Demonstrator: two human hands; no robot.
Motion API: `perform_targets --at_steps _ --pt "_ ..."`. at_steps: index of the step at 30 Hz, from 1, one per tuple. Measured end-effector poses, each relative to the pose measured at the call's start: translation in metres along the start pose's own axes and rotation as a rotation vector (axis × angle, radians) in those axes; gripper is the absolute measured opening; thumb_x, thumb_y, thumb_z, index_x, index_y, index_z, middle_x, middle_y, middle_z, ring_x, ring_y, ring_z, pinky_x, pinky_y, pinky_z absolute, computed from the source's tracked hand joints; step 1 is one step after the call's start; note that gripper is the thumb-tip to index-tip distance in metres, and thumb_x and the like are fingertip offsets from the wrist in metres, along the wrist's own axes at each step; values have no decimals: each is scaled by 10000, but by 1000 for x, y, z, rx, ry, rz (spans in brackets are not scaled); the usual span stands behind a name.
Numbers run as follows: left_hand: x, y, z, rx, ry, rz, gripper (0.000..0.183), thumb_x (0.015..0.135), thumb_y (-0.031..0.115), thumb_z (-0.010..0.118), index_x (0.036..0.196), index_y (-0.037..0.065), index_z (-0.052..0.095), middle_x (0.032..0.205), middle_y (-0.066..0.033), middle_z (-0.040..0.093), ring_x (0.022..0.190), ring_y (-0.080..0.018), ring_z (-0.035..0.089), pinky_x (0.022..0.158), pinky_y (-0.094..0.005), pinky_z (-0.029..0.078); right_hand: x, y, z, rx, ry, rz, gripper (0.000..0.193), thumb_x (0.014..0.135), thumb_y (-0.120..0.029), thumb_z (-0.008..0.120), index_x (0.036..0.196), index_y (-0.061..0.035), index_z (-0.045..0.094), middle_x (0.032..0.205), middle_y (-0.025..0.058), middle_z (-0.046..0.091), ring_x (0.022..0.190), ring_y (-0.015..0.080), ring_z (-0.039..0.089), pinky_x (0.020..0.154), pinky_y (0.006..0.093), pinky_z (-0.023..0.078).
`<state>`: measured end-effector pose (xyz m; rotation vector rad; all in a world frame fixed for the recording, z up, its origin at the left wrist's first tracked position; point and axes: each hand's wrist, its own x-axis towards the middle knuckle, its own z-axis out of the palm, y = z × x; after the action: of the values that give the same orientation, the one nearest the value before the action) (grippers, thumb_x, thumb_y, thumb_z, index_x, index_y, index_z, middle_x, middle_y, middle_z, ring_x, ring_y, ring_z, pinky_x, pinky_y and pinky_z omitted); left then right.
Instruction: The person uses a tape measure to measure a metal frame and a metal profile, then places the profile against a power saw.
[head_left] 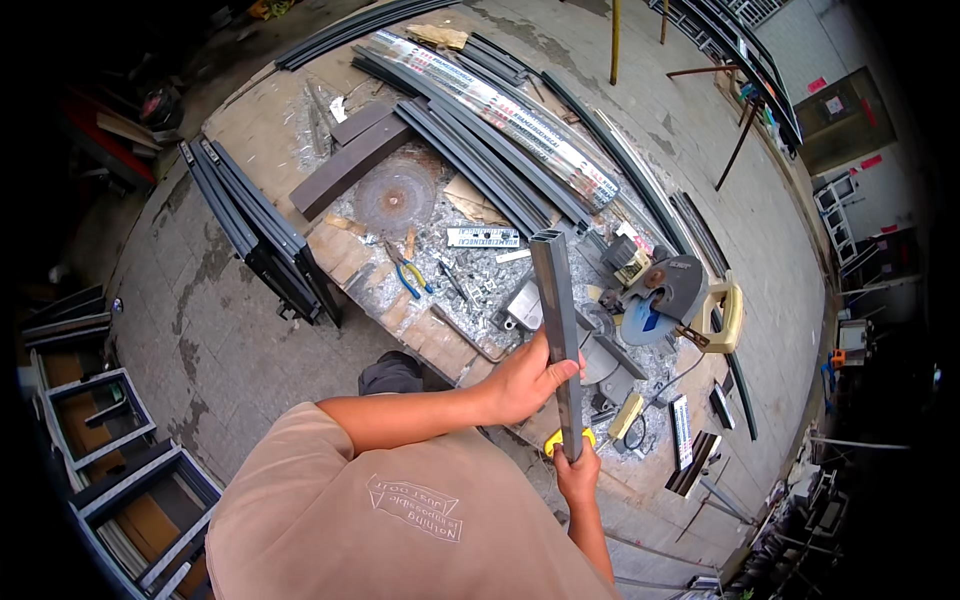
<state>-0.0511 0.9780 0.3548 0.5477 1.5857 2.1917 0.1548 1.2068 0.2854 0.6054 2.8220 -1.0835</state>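
Observation:
A dark grey hollow metal profile [556, 290] stands nearly upright in front of me, its open end at the top. My left hand [525, 385] is closed round its middle, thumb across the near face. Lower down, my right hand [578, 475] grips the bottom end. Against that hand sits a yellow object that looks like a tape measure [558, 441], partly hidden by the profile. Just beyond, a mitre saw [665, 300] with a round blade and cream handle rests on the workbench [345, 262]. Its base is partly covered by the profile and my left hand.
Metal shavings and offcuts litter the bench around pliers [408, 272], a bent rod [465, 332] and a large round blade [395, 195]. Long grey profiles [480, 165] lie at the back beside brown tubes [350, 165]. More profiles [265, 225] lean at left; frames [105, 420] stand lower left.

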Motion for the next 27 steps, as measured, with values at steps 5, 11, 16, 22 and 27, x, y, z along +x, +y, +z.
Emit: perform_targets --at_steps 5,11,16,22,27 --pt "5 -5 0 -11 -6 -8 291 1135 231 568 1293 3 480 1121 -144 698 1073 -272 709 979 -422 552 -2 3 2 5 1 29 233 892 -156 831 978 -32 655 845 209 727 792 393 740 730 447 572" --pt "8 -4 1 36 -22 -29 289 1133 222 566 1286 -6 476 1117 -143 702 1068 -283 709 979 -421 554 -2 7 2 -10 -3 47 238 885 -154 832 981 -30 653 855 218 724 796 411 728 730 459 566" --pt "9 -4 1 67 -34 -28 274 1133 212 560 1280 -3 476 1122 -144 695 1080 -284 702 995 -422 546 -2 9 2 -6 0 64 246 891 -164 831 980 -26 649 851 222 721 791 414 725 726 464 563" --pt "8 -2 2 54 -56 -23 266 1136 211 551 1283 7 465 1131 -134 661 1100 -264 672 1021 -416 527 -1 12 1 0 -16 64 246 894 -174 833 977 -33 650 846 220 722 788 413 729 725 464 565" --pt "8 -10 3 16 -52 -5 276 1140 216 546 1296 9 451 1136 -130 648 1099 -255 664 1024 -414 524 -1 10 -1 -10 -26 58 249 893 -179 838 977 -35 654 844 218 725 784 404 732 726 461 568"
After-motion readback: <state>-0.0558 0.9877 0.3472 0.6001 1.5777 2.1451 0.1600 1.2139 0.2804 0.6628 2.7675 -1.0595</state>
